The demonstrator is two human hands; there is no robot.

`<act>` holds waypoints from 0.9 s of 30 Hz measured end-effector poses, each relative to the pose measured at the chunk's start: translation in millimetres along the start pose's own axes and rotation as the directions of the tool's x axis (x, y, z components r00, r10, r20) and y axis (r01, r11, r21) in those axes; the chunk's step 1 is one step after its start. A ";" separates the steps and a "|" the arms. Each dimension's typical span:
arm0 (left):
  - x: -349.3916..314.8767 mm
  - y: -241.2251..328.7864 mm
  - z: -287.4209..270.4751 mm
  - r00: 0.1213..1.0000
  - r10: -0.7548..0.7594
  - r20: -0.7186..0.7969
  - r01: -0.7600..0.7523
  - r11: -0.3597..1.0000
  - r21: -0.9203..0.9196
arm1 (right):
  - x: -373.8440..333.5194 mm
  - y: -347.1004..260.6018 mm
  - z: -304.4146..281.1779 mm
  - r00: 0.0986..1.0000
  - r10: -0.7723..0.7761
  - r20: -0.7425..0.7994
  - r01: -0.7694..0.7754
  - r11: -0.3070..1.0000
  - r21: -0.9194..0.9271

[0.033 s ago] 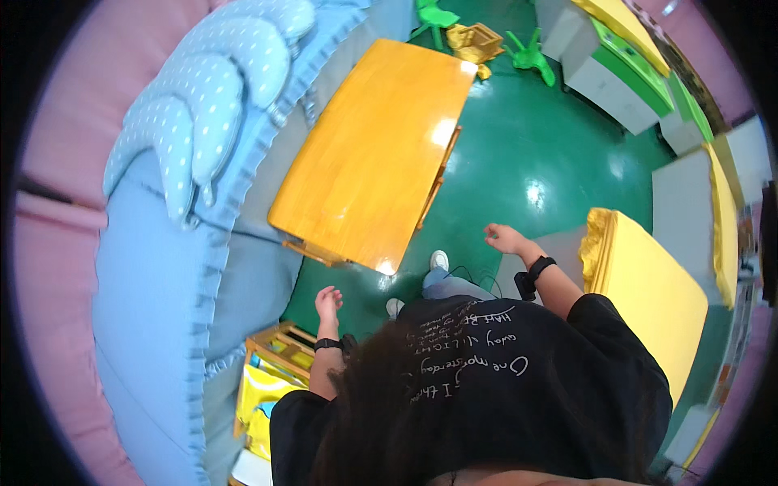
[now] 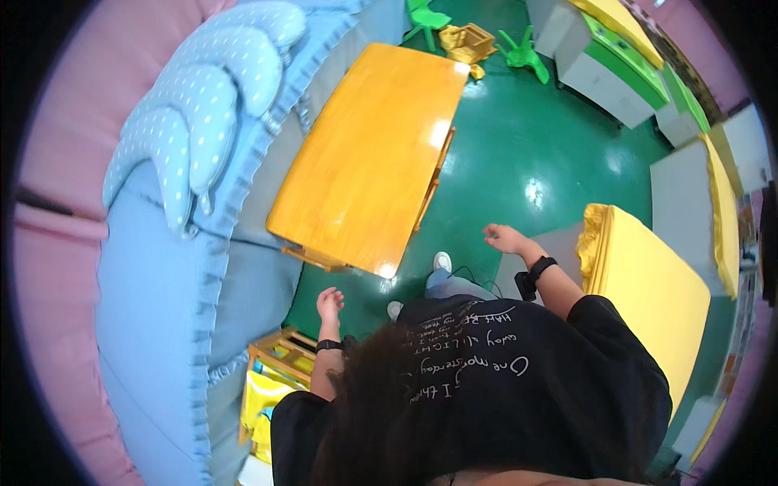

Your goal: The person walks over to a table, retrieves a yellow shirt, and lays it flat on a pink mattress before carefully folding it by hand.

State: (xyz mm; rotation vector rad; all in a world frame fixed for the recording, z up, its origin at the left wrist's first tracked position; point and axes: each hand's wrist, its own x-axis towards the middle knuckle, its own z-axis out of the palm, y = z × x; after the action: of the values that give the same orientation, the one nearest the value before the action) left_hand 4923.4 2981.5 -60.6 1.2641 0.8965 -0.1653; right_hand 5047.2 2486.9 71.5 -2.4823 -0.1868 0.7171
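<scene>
My left hand hangs in the air, palm turned inward, its fingers loosely bent and apart with nothing in them. It is nearest to the lower corner of a yellow-orange wooden table, without touching it. My right hand is held out over the green floor, also bare, fingers relaxed and slightly curled. Both wrists wear black bands with a small dark device. My right hand is closest to a unit under a yellow cloth cover, apart from it.
A blue sofa with dotted crescent cushions runs along the left. A wooden rack with yellow items stands by my left arm. Green chairs, an upturned wooden chair and white-green cabinets stand at the far side. Thin cables lie near my feet.
The view has shifted slightly, so the table, chairs and cushions sit a little further left. My hands keep nearly the same place and pose.
</scene>
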 end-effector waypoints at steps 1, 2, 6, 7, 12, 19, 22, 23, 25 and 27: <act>1.5 1.9 9.3 0.999 0.001 0.042 -0.002 1.000 0.026 | -8.2 -8.3 -10.9 1.000 0.004 -0.021 -0.003 1.000 0.021; 4.8 4.3 22.1 0.997 0.000 0.082 -0.005 0.999 0.052 | -16.5 -15.7 -24.1 0.996 -0.048 -0.069 0.052 0.997 0.061; 11.8 10.0 108.5 0.975 0.001 0.221 -0.057 0.967 0.248 | -68.8 -29.0 -105.0 0.900 -0.294 -0.323 0.316 0.949 0.016; 14.8 6.4 118.2 0.978 0.004 0.206 -0.060 0.962 0.265 | -78.5 -32.9 -113.6 0.874 -0.333 -0.354 0.345 0.938 -0.032; 27.6 38.9 207.9 0.938 0.028 0.346 -0.190 0.875 0.445 | -161.7 -77.0 -224.5 0.640 -0.531 -0.556 0.410 0.848 -0.337; 27.8 82.4 346.2 0.883 0.024 0.468 -0.297 0.802 0.519 | -256.4 -70.7 -293.2 0.141 -0.660 -0.738 0.588 0.656 -0.474; 21.3 102.9 399.2 0.861 -0.023 0.507 -0.316 0.757 0.571 | -243.0 -45.6 -314.0 -0.289 -0.689 -0.665 0.543 0.454 -0.706; 21.0 108.5 415.7 0.848 -0.045 0.528 -0.329 0.736 0.591 | -234.2 -34.7 -321.3 -0.410 -0.666 -0.624 0.495 0.412 -0.765; 30.4 112.5 442.3 0.836 -0.073 0.544 -0.345 0.700 0.625 | -231.5 -15.9 -338.1 -0.254 -0.751 -0.609 0.565 0.396 -0.724; 40.6 117.4 468.4 0.818 -0.113 0.564 -0.365 0.657 0.660 | -228.4 0.1 -360.2 -0.104 -0.792 -0.602 0.606 0.429 -0.670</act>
State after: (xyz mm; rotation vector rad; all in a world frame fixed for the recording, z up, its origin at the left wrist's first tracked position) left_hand 5246.4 2627.6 11.7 1.9044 0.1639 -0.8308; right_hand 5043.9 2257.0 430.7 -1.9851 -1.1102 -1.2249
